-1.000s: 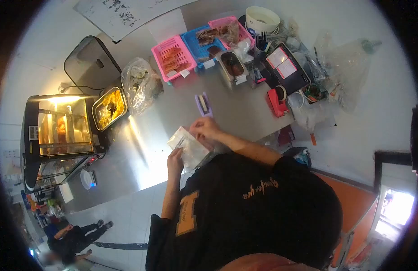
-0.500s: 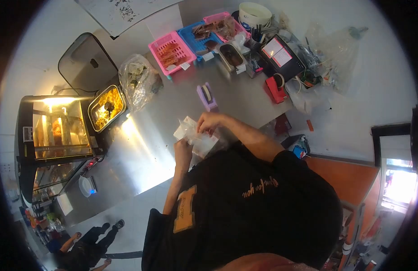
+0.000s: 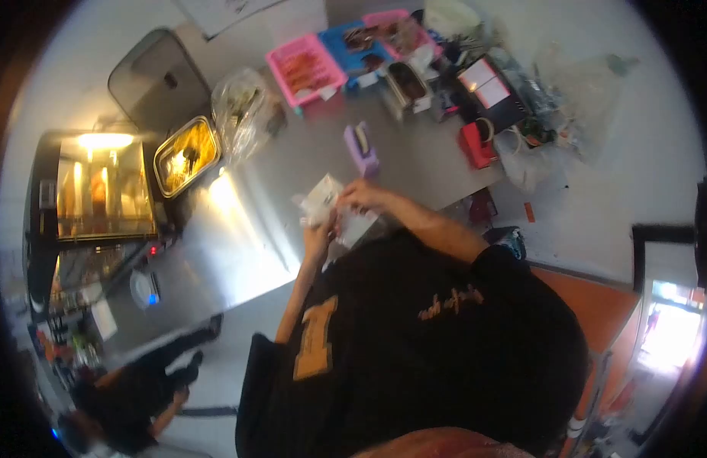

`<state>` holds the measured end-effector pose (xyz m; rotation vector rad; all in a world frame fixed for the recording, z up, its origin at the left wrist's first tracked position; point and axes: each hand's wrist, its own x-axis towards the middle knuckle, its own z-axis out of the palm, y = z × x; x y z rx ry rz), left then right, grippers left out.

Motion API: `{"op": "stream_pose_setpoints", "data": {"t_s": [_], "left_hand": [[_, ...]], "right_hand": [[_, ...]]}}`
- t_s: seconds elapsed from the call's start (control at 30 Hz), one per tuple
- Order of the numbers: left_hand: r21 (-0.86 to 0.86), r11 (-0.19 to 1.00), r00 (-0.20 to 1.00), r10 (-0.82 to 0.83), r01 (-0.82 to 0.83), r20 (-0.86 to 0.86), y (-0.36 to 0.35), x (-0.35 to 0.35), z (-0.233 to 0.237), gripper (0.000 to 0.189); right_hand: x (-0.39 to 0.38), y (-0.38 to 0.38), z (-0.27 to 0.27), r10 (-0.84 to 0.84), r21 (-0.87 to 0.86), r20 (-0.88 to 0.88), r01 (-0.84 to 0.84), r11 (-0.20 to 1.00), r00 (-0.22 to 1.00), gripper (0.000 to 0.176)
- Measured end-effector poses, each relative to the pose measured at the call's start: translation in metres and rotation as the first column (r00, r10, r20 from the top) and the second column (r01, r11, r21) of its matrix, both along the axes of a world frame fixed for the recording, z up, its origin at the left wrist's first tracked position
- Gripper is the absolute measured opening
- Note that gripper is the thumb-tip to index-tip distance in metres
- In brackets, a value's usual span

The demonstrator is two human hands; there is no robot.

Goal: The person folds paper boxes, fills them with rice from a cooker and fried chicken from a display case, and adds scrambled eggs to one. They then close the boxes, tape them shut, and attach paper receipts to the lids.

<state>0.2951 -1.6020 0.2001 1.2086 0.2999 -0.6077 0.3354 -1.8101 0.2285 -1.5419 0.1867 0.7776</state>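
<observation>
The white packet [image 3: 321, 200] is between the two hands, above the metal table [image 3: 254, 195]. The left hand [image 3: 317, 233] is almost closed, gripping its lower side; the right hand [image 3: 359, 197] pinches its right edge with bent fingers. From the packet, the purple tape dispenser [image 3: 361, 150] lies near at one o'clock, the pink basket [image 3: 275, 62] farther at twelve.

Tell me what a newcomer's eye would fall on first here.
Likely the glowing cabinet at the picture's left, with bright yellow food just beside it. Next, the pink basket at the counter's far side. Nearer the middle, the left hand and right hand meet at a white packet.
</observation>
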Motion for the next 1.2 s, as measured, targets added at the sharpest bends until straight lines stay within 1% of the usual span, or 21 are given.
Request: {"op": "stream_pose_setpoints", "data": {"t_s": [0.03, 0.07, 0.1, 0.17, 0.27, 0.37, 0.47, 0.57, 0.6, 0.67, 0.77, 0.8, 0.9, 0.93, 1.03, 1.13, 1.17, 1.2], "left_hand": [[-0.026, 1.0, 0.999, -0.007, 0.006, -0.032, 0.001, 0.0, -0.007, 0.029], [-0.037, 0.999, 0.998, 0.007, -0.01, -0.058, 0.0, 0.0, -0.003, 0.029], [-0.051, 0.998, 0.997, 0.02, -0.024, -0.08, -0.001, -0.001, 0.001, 0.029], [-0.018, 0.999, 0.996, 0.033, -0.034, -0.082, -0.001, 0.001, -0.002, 0.027], [0.0, 0.999, 0.998, 0.04, -0.04, -0.057, -0.003, -0.001, 0.004, 0.026], [-0.002, 0.998, 0.998, 0.055, -0.055, -0.034, -0.005, -0.003, 0.003, 0.025], [0.004, 0.998, 0.997, 0.064, -0.063, -0.04, -0.005, -0.005, 0.002, 0.023], [0.003, 0.997, 0.992, 0.074, -0.074, -0.1, -0.006, -0.005, 0.007, 0.022], [0.001, 0.997, 0.989, 0.076, -0.077, -0.126, -0.006, -0.005, 0.009, 0.022], [-0.056, 0.995, 0.984, 0.077, -0.087, -0.162, -0.004, -0.006, 0.005, 0.023], [-0.123, 0.989, 0.975, 0.05, -0.078, -0.215, -0.001, -0.008, 0.005, 0.025], [-0.145, 0.987, 0.972, 0.03, -0.065, -0.233, -0.002, -0.007, 0.005, 0.025], [-0.085, 0.991, 0.963, 0.08, -0.105, -0.256, -0.008, -0.009, 0.014, 0.03], [-0.063, 0.994, 0.963, 0.075, -0.094, -0.257, -0.011, -0.009, 0.027, 0.031], [0.04, 0.999, 0.983, 0.035, -0.028, -0.183, -0.01, -0.009, 0.033, 0.032], [0.156, 0.988, 1.0, 0.001, -0.001, 0.0, -0.006, -0.006, 0.024, 0.03], [0.433, 0.902, 0.922, -0.174, 0.008, 0.346, -0.001, -0.006, 0.02, 0.029], [0.652, 0.752, 0.705, -0.41, -0.098, 0.579, 0.006, -0.008, 0.017, 0.029]], "right_hand": [[0.001, 0.003, -0.01, -0.048, 0.022, 0.007, 0.048, 0.999, 0.999, 0.022], [-0.001, 0.005, -0.019, -0.097, 0.043, 0.01, 0.096, 0.994, 0.995, 0.022], [-0.005, 0.008, -0.019, -0.085, 0.054, -0.015, 0.085, 0.995, 0.996, 0.021], [-0.002, 0.007, 0.0, -0.077, 0.062, -0.032, 0.079, 0.995, 0.997, 0.02], [0.001, 0.005, -0.002, -0.027, 0.086, -0.043, 0.03, 0.996, 0.999, 0.019], [0.005, 0.003, -0.013, 0.048, 0.06, -0.032, -0.046, 0.997, 0.998, 0.019], [0.006, 0.003, -0.017, 0.076, 0.053, 0.02, -0.077, 0.996, 0.997, 0.018], [0.001, 0.001, -0.002, 0.218, -0.081, 0.105, -0.21, 0.974, 0.97, 0.018], [-0.001, 0.002, -0.005, 0.215, -0.072, 0.156, -0.206, 0.976, 0.964, 0.02], [-0.007, 0.002, -0.009, 0.199, -0.056, 0.259, -0.191, 0.98, 0.945, 0.024], [-0.02, 0.009, 0.001, 0.096, -0.102, 0.478, -0.053, 0.993, 0.873, 0.027], [-0.021, 0.007, 0.007, 0.273, -0.366, 0.663, -0.017, 0.931, 0.697, 0.026], [-0.023, 0.01, 0.002, 0.427, -0.559, 0.645, 0.01, 0.829, 0.634, 0.022], [-0.023, 0.011, 0.015, 0.507, -0.654, 0.567, -0.02, 0.757, 0.649, 0.022], [-0.019, 0.01, 0.028, 0.668, -0.76, 0.47, -0.12, 0.639, 0.577, 0.025], [-0.008, 0.012, 0.016, 0.744, -0.752, 0.436, -0.25, 0.61, 0.506, 0.024], [0.0, 0.008, 0.012, 0.737, -0.762, 0.454, -0.211, 0.612, 0.5, 0.026], [0.01, 0.001, 0.008, 0.732, -0.772, 0.47, -0.172, 0.612, 0.493, 0.028]]}}
